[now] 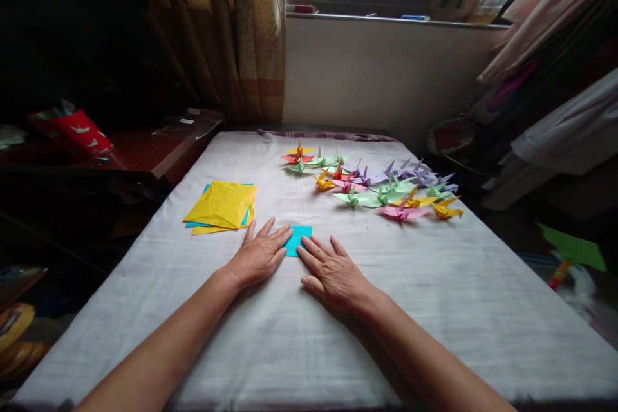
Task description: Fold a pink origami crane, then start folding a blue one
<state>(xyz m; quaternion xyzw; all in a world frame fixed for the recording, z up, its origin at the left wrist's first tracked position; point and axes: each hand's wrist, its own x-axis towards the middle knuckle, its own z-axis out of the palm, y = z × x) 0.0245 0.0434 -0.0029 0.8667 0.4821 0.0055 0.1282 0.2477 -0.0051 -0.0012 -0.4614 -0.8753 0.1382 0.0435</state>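
Note:
A small folded square of blue paper (300,235) lies flat on the cloth-covered table (270,347), between my two hands. My left hand (261,249) rests palm down with its fingers spread, the fingertips touching the left side of the blue square. From the other side, my right hand (334,270) lies flat, its fingertips on the right edge of the square. Close to the left hand sits a stack of yellow paper sheets (224,203), with blue sheets showing beneath. Neither hand grips anything.
Several folded paper cranes (400,190) in purple, green, pink, red and yellow stand at the back right of the table. A red container (82,132) is on the dark side table at left. Behind are a curtain (255,45) and a window; clothes hang at right.

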